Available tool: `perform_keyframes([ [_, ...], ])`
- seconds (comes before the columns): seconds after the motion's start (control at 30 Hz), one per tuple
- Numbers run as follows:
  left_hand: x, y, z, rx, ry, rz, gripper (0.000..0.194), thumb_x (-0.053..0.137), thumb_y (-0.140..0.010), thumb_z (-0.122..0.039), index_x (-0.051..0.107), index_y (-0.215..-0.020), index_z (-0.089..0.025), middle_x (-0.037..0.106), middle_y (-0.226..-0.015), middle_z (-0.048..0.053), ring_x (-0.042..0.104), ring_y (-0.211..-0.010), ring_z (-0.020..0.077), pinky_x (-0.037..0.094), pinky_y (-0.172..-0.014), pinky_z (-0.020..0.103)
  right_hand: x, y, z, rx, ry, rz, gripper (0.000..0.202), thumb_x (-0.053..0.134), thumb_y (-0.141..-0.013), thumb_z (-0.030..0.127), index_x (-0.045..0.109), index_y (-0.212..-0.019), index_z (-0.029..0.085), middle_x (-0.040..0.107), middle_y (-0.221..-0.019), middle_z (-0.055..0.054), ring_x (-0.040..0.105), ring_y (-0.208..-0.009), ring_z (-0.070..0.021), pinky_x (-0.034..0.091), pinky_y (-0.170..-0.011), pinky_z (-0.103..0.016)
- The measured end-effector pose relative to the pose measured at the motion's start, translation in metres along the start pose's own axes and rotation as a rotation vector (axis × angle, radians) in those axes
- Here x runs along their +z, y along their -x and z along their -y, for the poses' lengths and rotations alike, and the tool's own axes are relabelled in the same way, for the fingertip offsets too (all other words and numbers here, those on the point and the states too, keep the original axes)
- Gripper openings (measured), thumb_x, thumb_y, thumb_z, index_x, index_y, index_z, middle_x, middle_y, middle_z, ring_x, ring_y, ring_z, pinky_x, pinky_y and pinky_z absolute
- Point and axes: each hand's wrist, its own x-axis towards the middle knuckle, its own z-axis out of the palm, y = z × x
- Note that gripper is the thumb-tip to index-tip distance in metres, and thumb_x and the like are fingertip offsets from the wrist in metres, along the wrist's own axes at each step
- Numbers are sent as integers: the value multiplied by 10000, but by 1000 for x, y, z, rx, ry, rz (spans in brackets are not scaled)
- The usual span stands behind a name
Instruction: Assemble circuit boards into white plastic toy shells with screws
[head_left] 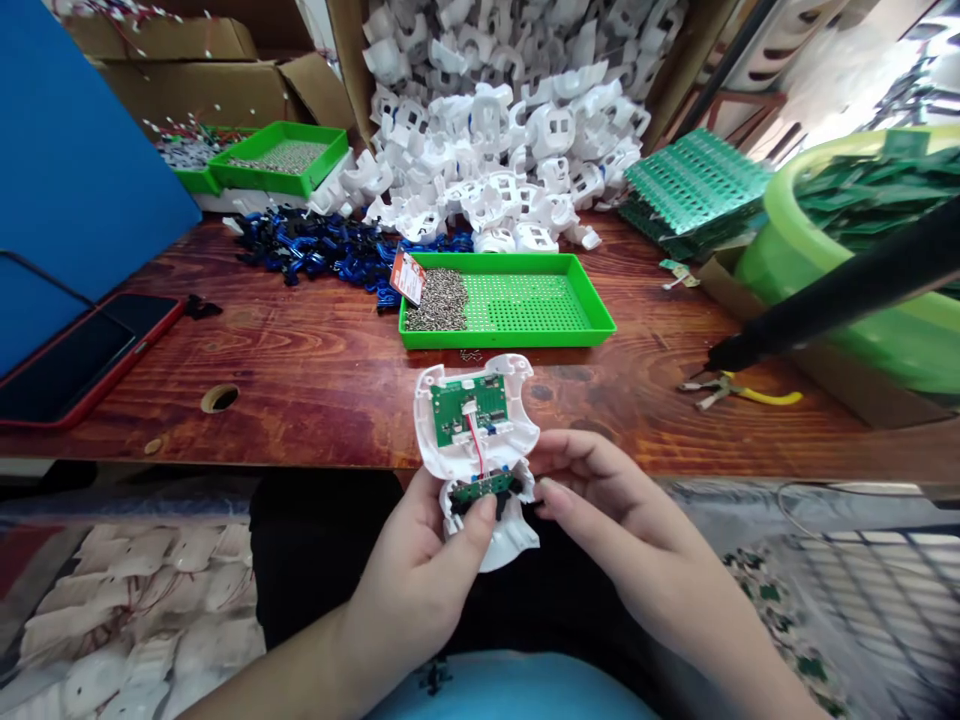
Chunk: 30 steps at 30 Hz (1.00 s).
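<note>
A white plastic housing in two halves hangs over the table's front edge. In its upper shell lies a green circuit board, joined by a red and white cable to a smaller board in the lower shell. My left hand is closed around the lower shell's left side, its thumb pressed near the small board. My right hand has its fingers curled at the housing's right edge, thumb and index fingertips against it; what lies between them is partly hidden.
Behind the housing sits a green tray of small screws. White shells are heaped at the back, beside blue-black parts. At right hang a black screwdriver and lie pliers, near a green basin. A phone lies left.
</note>
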Motion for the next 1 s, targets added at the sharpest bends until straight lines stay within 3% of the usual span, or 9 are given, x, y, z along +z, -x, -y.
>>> perform_keyframes([
  [0.17,-1,4,-1,2,-129,67,423,555,-844,-265,482,-1260,-291,614,-1204,1,569,-1070,143,427,-924,196,8,-2,-9,87,-113,55,150,566,-841,306,583,-964,221,625,-907,-10,567,-753,-99,483,-687,-191],
  [0.33,-1,8,-5,-6,-138,112,412,528,-858,-271,478,-1266,-292,631,-1169,-1,588,-1030,135,434,-915,196,12,1,-9,1,-41,26,161,560,-838,263,597,-994,248,620,-888,7,553,-748,-103,459,-674,-188],
  [0.47,0,8,-6,-32,-75,131,444,529,-857,-254,447,-1292,-287,644,-1139,12,596,-1015,148,448,-913,226,16,1,-12,-37,45,-37,101,547,-835,263,597,-912,222,576,-780,11,533,-697,-106,446,-638,-191],
  [0.6,1,6,-6,-96,12,118,456,549,-845,-252,450,-1290,-274,654,-1117,34,608,-992,169,473,-861,247,20,-2,-16,-17,55,-52,114,538,-834,275,585,-911,204,574,-807,-2,547,-742,-125,455,-674,-215],
  [0.73,-2,1,-7,-163,118,112,361,603,-810,-217,564,-1168,-250,682,-1044,37,636,-916,163,484,-795,232,17,-2,-15,14,19,21,186,521,-854,319,568,-991,201,596,-861,-13,558,-756,-122,471,-695,-225],
  [0.83,-6,-4,-8,-215,216,96,319,644,-772,-187,604,-1086,-227,704,-979,42,651,-858,172,496,-776,265,7,0,-10,-28,162,82,191,515,-857,342,588,-974,210,610,-853,-29,578,-748,-142,491,-669,-252],
  [0.87,-8,-7,-10,-232,236,82,318,654,-760,-185,610,-1073,-212,708,-968,54,653,-845,180,500,-763,275,2,0,-7,-103,247,4,178,530,-845,331,596,-978,232,613,-860,-32,583,-755,-155,495,-675,-275],
  [0.9,-10,-10,-11,-250,247,66,321,662,-749,-185,614,-1066,-195,711,-966,71,653,-842,192,504,-745,282,-5,0,-4,-201,322,-159,168,551,-828,315,606,-977,259,614,-868,-35,585,-762,-170,495,-695,-308],
  [1.0,-13,-22,-18,-292,229,63,311,664,-732,-176,629,-1040,-147,711,-969,118,654,-782,198,508,-658,278,-35,-10,9,-618,357,-943,208,654,-722,322,643,-930,325,604,-899,-45,578,-844,-228,458,-807,-402],
])
